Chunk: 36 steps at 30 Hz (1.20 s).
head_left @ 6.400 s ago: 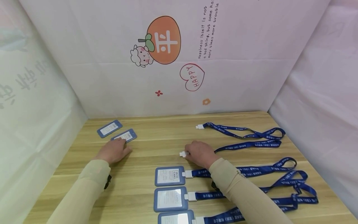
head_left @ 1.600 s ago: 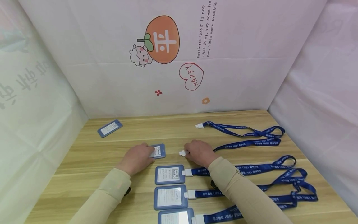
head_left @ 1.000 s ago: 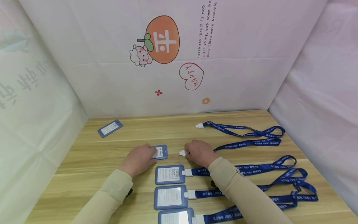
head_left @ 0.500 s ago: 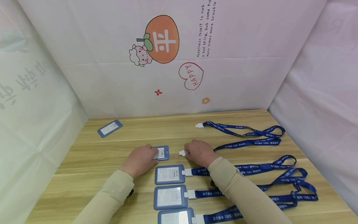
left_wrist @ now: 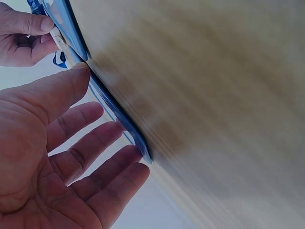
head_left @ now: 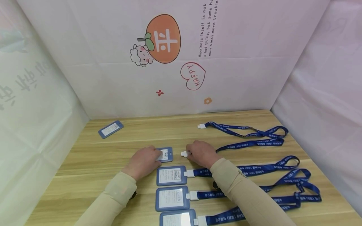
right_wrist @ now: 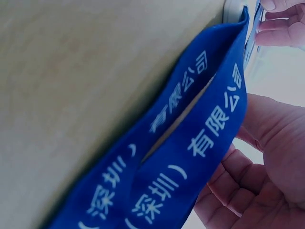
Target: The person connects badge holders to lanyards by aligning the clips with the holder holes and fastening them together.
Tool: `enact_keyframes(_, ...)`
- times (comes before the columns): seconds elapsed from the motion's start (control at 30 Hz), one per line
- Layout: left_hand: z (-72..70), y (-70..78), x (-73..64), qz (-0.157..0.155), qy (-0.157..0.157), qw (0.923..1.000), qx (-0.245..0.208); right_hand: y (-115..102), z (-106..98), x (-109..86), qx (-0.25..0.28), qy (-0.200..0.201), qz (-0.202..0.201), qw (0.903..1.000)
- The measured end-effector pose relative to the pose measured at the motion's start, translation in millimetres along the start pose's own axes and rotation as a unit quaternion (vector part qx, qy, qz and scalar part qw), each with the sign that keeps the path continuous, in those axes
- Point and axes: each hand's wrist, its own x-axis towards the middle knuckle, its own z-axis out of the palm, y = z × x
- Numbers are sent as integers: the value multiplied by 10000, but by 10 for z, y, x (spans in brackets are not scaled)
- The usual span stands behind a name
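My left hand (head_left: 144, 162) holds a blue ID card holder (head_left: 168, 154) flat on the table, its slotted end facing right. In the left wrist view, the thumb and spread fingertips of that hand (left_wrist: 57, 148) touch opposite edges of the holder (left_wrist: 116, 109). A short gap to the right, my right hand (head_left: 202, 153) pinches a blue lanyard (head_left: 240, 146) near its white plastic clip (head_left: 184, 154), which points at the holder. The right wrist view has the lanyard's doubled strap (right_wrist: 209, 126) in front of the right hand (right_wrist: 271, 171), hiding part of its fingers.
Nearer me, card holders (head_left: 171, 175) (head_left: 172, 199) (head_left: 178, 218) lie in a column, each joined to a lanyard running right under my right arm. Another lanyard (head_left: 229, 127) lies at the back right, a loose holder (head_left: 111, 129) at the back left. White cloth (head_left: 113, 88) surrounds the wooden table.
My left hand has brought the card holder from the back left to the middle, then slid it slightly further right towards the clip. The right hand stays in place on the lanyard.
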Motion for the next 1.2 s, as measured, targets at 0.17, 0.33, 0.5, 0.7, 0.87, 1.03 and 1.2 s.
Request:
enact_keyframes(0.17,-6,21,-4,-10,3,10000,-33,0,-1,8,9,18,-16,10000)
enact_keyframes(0.33,6,27,-1,-12,28,10000,-24,-1,1,14,-3,13,-22,10000)
enact_keyframes(0.5,20,29,-1,-11,64,10000,1,-4,-5,18,-10,-20,12,10000)
enact_keyframes(0.7,24,37,2,-66,38,10000,-30,-9,-13,19,11,-51,68,10000)
enact_keyframes(0.87,15,49,0,-61,-42,10000,-18,-11,-15,19,49,-78,89,9999)
enact_keyframes(1.03,14,55,4,-23,-77,9999,61,-10,-12,14,43,-71,78,9999)
enact_keyframes(1.2,21,63,8,-44,-62,9999,128,-9,-8,9,22,-75,59,10000)
